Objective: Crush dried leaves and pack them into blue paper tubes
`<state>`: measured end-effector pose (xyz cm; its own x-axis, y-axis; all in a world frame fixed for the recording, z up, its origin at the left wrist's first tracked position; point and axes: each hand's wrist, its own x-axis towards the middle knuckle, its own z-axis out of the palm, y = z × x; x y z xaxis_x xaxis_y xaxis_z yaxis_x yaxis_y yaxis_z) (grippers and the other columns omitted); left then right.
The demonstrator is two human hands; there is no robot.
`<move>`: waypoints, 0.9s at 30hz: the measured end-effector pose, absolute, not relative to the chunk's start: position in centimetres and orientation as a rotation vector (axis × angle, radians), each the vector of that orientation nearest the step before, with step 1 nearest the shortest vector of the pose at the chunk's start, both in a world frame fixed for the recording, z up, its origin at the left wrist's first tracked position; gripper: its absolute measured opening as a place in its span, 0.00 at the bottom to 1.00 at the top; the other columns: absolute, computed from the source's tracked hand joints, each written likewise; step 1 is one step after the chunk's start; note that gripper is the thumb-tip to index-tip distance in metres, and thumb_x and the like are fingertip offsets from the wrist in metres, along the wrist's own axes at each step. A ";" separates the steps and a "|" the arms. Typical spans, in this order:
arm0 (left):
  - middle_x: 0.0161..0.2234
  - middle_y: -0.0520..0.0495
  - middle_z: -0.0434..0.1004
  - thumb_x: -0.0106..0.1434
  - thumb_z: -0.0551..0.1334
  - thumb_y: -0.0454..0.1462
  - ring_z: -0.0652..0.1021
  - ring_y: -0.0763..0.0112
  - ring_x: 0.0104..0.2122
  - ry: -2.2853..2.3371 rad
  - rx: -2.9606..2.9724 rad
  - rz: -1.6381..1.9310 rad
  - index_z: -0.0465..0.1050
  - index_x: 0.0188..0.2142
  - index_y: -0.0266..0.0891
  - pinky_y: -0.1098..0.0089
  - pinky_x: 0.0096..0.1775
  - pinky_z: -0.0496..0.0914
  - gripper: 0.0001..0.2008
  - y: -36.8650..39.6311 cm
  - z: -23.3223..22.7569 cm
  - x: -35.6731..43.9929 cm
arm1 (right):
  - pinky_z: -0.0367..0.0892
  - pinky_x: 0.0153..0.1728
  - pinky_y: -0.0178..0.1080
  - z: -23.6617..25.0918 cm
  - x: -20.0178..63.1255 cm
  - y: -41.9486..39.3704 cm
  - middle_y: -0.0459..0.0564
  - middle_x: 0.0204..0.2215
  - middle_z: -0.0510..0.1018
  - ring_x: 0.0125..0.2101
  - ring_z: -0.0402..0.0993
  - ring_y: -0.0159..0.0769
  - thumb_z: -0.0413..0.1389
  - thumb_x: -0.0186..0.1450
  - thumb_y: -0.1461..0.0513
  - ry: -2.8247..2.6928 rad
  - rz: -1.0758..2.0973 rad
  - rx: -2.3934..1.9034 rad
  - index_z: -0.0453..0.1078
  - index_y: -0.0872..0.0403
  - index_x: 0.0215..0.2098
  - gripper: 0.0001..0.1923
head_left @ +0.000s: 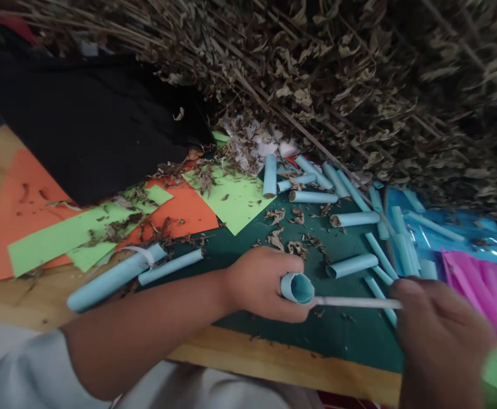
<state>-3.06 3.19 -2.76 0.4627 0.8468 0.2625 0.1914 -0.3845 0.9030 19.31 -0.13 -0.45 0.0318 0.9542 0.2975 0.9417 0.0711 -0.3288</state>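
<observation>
My left hand (269, 284) is closed around a short blue paper tube (298, 288), whose open, hollow end faces up toward me. A narrow white strip (359, 303) runs straight from beside the tube to my right hand (444, 329), which pinches its other end and is blurred. I cannot tell whether the strip is tape or paper. Below both hands lies a dark green mat (252, 335) with dry leaf bits on it. Beyond the left hand lies a loose blue tube (353, 265); several more are scattered behind it, some with brown filling at the end.
A large heap of dried leafy stalks (316, 74) overhangs the back and right. At left lie a black sheet (112, 125), orange paper (9, 221) and green paper (56, 238). A longer blue tube (107, 284) rests by the left forearm. Pink paper (478, 289) sits at right.
</observation>
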 end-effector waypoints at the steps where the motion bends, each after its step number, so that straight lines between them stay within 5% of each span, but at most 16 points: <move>1: 0.14 0.57 0.56 0.44 0.60 0.39 0.58 0.81 0.16 0.879 1.852 0.944 0.53 0.14 0.38 0.78 0.19 0.55 0.14 3.2 -2.7 -3.0 | 0.58 0.21 0.36 -1.2 19.4 0.1 0.46 0.19 0.63 0.21 0.61 0.32 0.46 0.61 0.57 -1.962 -0.048 -1.875 0.62 0.56 0.23 0.13; 7: 0.13 0.57 0.56 0.45 0.59 0.40 0.57 0.81 0.16 0.904 1.818 0.955 0.54 0.14 0.38 0.78 0.19 0.54 0.14 3.1 -2.7 -3.1 | 0.57 0.35 0.45 -2.7 17.0 0.1 0.59 0.36 0.68 0.37 0.63 0.46 0.50 0.59 0.59 -2.297 -0.516 -1.660 0.68 0.58 0.30 0.10; 15: 0.15 0.55 0.59 0.47 0.58 0.41 0.61 0.80 0.17 0.819 1.828 0.978 0.57 0.16 0.37 0.78 0.21 0.57 0.13 3.1 -2.9 -3.4 | 0.49 0.27 0.38 -2.5 10.5 -2.1 0.46 0.19 0.71 0.24 0.62 0.36 0.53 0.56 0.63 -2.703 0.014 -1.080 0.67 0.52 0.22 0.05; 27: 0.15 0.55 0.59 0.48 0.57 0.41 0.61 0.80 0.17 0.829 1.856 0.924 0.57 0.16 0.37 0.77 0.20 0.57 0.12 3.2 -2.7 -3.3 | 0.47 0.26 0.38 -3.5 10.1 -2.2 0.43 0.23 0.72 0.24 0.63 0.35 0.55 0.53 0.65 -2.679 0.136 -1.089 0.67 0.50 0.26 0.03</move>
<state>-3.31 3.20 -2.74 0.5010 0.8248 0.2622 0.1723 -0.3920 0.9037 10.10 -2.23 -3.48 -0.6907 0.6974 0.1912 0.6744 0.7167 -0.1777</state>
